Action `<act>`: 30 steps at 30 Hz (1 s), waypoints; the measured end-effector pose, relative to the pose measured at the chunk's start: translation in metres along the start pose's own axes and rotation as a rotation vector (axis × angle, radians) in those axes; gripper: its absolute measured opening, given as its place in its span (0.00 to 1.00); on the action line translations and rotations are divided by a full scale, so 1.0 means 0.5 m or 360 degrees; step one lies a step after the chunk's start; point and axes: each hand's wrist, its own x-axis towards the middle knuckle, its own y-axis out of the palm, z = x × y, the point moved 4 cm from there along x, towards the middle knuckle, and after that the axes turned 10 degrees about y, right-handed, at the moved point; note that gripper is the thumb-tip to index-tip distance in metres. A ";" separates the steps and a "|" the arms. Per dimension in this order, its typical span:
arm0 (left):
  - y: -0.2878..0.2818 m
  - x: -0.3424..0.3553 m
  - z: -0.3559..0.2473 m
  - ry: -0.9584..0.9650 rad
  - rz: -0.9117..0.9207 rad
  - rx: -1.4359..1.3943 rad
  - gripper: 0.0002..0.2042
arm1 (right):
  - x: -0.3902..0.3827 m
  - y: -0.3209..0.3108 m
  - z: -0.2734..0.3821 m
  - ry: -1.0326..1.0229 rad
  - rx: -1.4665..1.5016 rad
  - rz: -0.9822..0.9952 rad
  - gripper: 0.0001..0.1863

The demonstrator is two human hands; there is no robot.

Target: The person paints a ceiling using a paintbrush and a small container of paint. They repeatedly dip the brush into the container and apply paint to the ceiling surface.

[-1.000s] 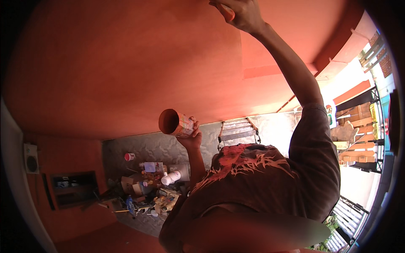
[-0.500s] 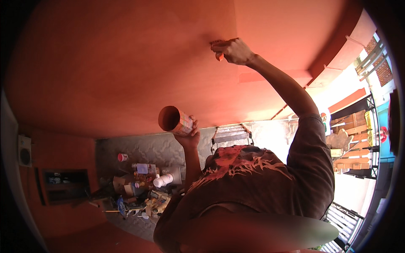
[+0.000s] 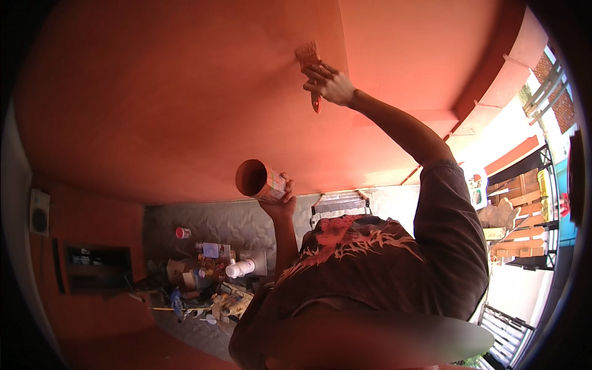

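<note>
My right hand (image 3: 330, 83) grips a paintbrush (image 3: 314, 105) with a red handle, its bristles raised against the salmon-red painted wall (image 3: 166, 86) that fills the upper view. Lower down, my left hand (image 3: 280, 200) is wrapped round a cylindrical paint can (image 3: 268, 182), tilted so that its open, reddish mouth faces the camera. The wall shows a slightly different shade to the right of a straight line near the brush.
A metal ladder (image 3: 339, 200) stands below me. On the grey floor (image 3: 216, 219) are a small bucket (image 3: 182, 232), white containers (image 3: 240, 267), cardboard (image 3: 179, 271) and clutter. A boxy wall unit (image 3: 39, 211) and a dark recess (image 3: 98, 268) are left; wooden slats (image 3: 518, 246) and railings are right.
My right hand came down from the top and leftward, then turned so the brush stands upright with bristles higher. My left hand and the can stayed nearly in place.
</note>
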 end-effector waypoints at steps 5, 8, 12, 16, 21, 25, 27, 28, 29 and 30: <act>-0.011 -0.011 -0.009 -0.0024 -0.0028 0.0019 0.30 | -0.124 0.078 0.067 0.0196 0.0540 0.0487 0.10; -0.005 -0.018 -0.014 -0.0068 -0.0019 0.0037 0.30 | -0.102 0.003 0.084 0.0734 0.0919 0.0342 0.07; -0.023 -0.021 -0.013 -0.0130 -0.0168 -0.0031 0.31 | -0.092 -0.087 0.109 0.1466 0.1621 -0.0020 0.06; 0.005 -0.007 -0.001 -0.0296 -0.0171 -0.0036 0.32 | -0.090 -0.125 0.115 0.2034 0.2350 -0.0371 0.09; -0.023 0.004 -0.002 -0.0478 -0.0105 -0.0022 0.33 | -0.048 -0.225 0.152 0.2389 0.2687 -0.0371 0.11; -0.020 0.030 0.001 -0.0552 -0.0080 0.0036 0.35 | -0.020 -0.247 0.180 0.2449 0.2862 -0.0360 0.10; -0.021 0.032 0.007 -0.0585 -0.0104 0.0054 0.35 | 0.003 -0.277 0.194 0.2449 0.2982 -0.0339 0.10; -0.028 0.036 0.009 -0.0606 -0.0087 0.0046 0.35 | 0.011 -0.285 0.200 0.2343 0.2974 -0.0262 0.14; -0.021 0.035 0.010 -0.0609 -0.0115 0.0027 0.35 | 0.019 -0.290 0.207 0.2231 0.2968 -0.0184 0.17; -0.016 0.035 0.009 -0.0599 -0.0113 0.0040 0.35 | 0.022 -0.291 0.217 0.2255 0.2825 -0.0159 0.15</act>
